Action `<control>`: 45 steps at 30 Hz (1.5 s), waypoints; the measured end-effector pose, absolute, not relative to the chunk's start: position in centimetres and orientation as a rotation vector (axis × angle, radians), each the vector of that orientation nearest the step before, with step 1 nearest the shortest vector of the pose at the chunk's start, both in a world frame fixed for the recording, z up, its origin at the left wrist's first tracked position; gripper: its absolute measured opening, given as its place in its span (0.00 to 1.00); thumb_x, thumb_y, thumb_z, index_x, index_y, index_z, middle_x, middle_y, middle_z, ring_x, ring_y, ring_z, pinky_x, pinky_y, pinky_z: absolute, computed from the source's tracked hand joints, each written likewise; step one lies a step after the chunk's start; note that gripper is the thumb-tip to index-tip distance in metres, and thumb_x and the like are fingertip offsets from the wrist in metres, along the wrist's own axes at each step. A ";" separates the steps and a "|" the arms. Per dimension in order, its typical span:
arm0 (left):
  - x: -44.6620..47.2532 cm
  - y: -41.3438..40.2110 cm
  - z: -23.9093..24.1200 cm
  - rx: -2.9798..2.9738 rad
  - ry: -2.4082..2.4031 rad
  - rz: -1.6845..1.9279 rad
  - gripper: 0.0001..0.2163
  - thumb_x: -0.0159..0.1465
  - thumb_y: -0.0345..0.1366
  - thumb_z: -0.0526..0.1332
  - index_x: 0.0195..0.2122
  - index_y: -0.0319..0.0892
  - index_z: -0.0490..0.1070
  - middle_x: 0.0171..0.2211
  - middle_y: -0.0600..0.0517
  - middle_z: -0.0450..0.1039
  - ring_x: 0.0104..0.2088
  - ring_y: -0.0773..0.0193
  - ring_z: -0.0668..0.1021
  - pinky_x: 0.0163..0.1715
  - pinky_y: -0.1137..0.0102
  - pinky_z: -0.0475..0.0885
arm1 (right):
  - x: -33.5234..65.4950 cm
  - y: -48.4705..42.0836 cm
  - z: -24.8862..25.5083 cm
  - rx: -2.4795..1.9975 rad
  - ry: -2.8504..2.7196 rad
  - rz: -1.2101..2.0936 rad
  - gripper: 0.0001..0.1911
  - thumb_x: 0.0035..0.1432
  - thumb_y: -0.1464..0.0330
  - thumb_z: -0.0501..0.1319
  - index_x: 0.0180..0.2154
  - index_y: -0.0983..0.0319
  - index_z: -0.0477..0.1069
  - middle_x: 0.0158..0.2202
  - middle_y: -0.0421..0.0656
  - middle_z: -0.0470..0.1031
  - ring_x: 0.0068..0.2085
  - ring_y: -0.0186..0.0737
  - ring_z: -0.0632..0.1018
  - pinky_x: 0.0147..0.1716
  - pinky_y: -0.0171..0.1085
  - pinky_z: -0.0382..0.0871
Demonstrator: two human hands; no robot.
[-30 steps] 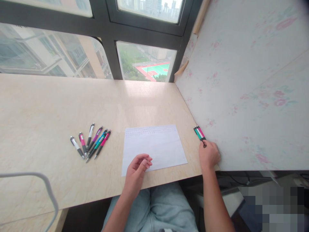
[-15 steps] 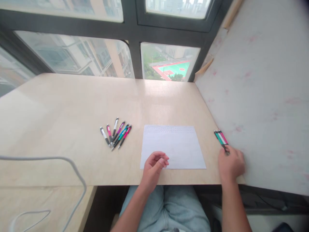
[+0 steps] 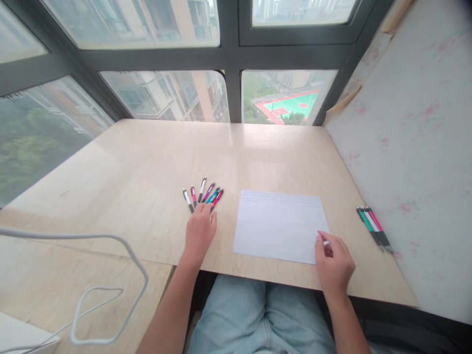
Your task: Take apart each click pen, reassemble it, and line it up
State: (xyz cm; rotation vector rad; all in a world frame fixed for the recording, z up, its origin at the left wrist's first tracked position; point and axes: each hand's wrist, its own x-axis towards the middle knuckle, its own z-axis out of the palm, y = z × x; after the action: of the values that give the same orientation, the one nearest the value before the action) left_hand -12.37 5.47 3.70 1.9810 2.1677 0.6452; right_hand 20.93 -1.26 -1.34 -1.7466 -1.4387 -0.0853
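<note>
A fan of click pens (image 3: 202, 189) in white, pink, purple and teal, with black grips, lies on the table at centre left. My left hand (image 3: 199, 231) reaches over their lower ends, fingers bent down; the fingertips are hidden, so whether it grips a pen cannot be told. At the lower right edge of a white sheet of paper (image 3: 276, 228) with faint lines of writing along its top is my right hand (image 3: 334, 260). Its fingers are loosely curled around a hollow, with nothing visible in them. Several green, white and pink pens (image 3: 374, 228) lie side by side near the wall.
A pale wooden tabletop (image 3: 165, 152) runs back to the dark window frame (image 3: 158, 60). The papered wall (image 3: 413, 147) borders it on the right. A grey-white cable (image 3: 138, 265) loops across the left front, above a lower wooden surface (image 3: 143, 305).
My right hand has left the pens by the wall and moved left to the paper. My left hand has gone from the paper to the fanned pens. The view has turned left.
</note>
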 end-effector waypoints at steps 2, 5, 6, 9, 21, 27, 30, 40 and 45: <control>-12.4 5.9 3.6 2.064 2.210 0.467 0.12 0.67 0.34 0.54 0.48 0.41 0.73 0.46 0.40 0.74 0.41 0.50 0.78 0.39 0.62 0.70 | 21.1 -1.3 -1.4 -1.740 -1.425 -0.082 0.12 0.65 0.66 0.58 0.39 0.66 0.77 0.33 0.48 0.78 0.27 0.38 0.73 0.31 0.38 0.70; -12.1 6.3 3.4 2.083 2.263 0.340 0.13 0.68 0.35 0.52 0.49 0.41 0.72 0.45 0.40 0.74 0.40 0.50 0.79 0.36 0.62 0.70 | 21.0 -1.3 -1.4 -1.728 -1.424 -0.054 0.11 0.65 0.66 0.58 0.39 0.66 0.77 0.33 0.48 0.78 0.27 0.38 0.74 0.31 0.37 0.70; -12.1 6.4 3.3 2.070 2.289 0.314 0.13 0.68 0.36 0.52 0.49 0.41 0.72 0.45 0.40 0.74 0.39 0.49 0.79 0.34 0.62 0.70 | 21.0 -1.3 -1.4 -1.726 -1.421 -0.042 0.11 0.65 0.67 0.58 0.39 0.65 0.77 0.33 0.48 0.78 0.28 0.38 0.74 0.31 0.37 0.70; -12.2 6.6 3.1 2.025 2.342 0.261 0.14 0.69 0.38 0.52 0.49 0.41 0.72 0.47 0.40 0.74 0.38 0.48 0.79 0.33 0.62 0.70 | 21.0 -1.2 -1.4 -1.722 -1.401 -0.014 0.11 0.65 0.67 0.58 0.38 0.65 0.77 0.34 0.48 0.78 0.28 0.39 0.74 0.32 0.38 0.71; -10.6 6.0 3.1 1.464 1.648 0.869 0.14 0.62 0.37 0.61 0.48 0.41 0.73 0.37 0.49 0.75 0.25 0.63 0.76 0.28 0.67 0.70 | 21.2 -1.2 -1.8 -1.693 -1.323 0.031 0.12 0.65 0.65 0.58 0.40 0.65 0.77 0.33 0.47 0.78 0.27 0.38 0.73 0.29 0.37 0.69; -3.6 1.8 1.7 0.709 0.967 1.251 0.11 0.57 0.36 0.70 0.39 0.41 0.74 0.38 0.50 0.75 0.30 0.69 0.76 0.26 0.75 0.66 | 17.3 -2.1 -0.7 -1.551 -1.156 0.530 0.15 0.67 0.61 0.55 0.49 0.63 0.71 0.33 0.45 0.77 0.29 0.38 0.75 0.28 0.36 0.70; -1.0 0.6 1.3 0.666 0.886 1.183 0.08 0.58 0.34 0.70 0.38 0.40 0.76 0.36 0.50 0.75 0.31 0.68 0.77 0.30 0.75 0.68 | 14.9 -2.4 0.2 -1.367 -1.208 0.948 0.15 0.68 0.60 0.54 0.51 0.61 0.69 0.32 0.42 0.77 0.27 0.36 0.75 0.28 0.35 0.70; -1.5 -0.5 0.7 0.793 0.938 1.131 0.07 0.60 0.37 0.69 0.37 0.39 0.77 0.33 0.47 0.79 0.33 0.62 0.79 0.37 0.69 0.72 | 15.5 -2.1 1.4 -1.346 -1.034 1.180 0.13 0.64 0.57 0.60 0.35 0.61 0.71 0.25 0.39 0.72 0.27 0.35 0.72 0.28 0.33 0.66; -1.6 -0.3 0.3 0.833 0.948 1.170 0.07 0.60 0.37 0.68 0.36 0.39 0.77 0.36 0.46 0.79 0.33 0.63 0.79 0.36 0.69 0.73 | 15.2 -2.1 1.4 -1.341 -1.102 1.258 0.20 0.66 0.56 0.57 0.26 0.61 0.66 0.21 0.37 0.65 0.25 0.33 0.67 0.25 0.33 0.60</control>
State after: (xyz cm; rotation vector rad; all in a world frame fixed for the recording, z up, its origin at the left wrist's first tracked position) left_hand -1.57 -0.31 0.30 0.8334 0.9477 1.1696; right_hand 15.19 -2.12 1.40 -1.3409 -1.1024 1.2580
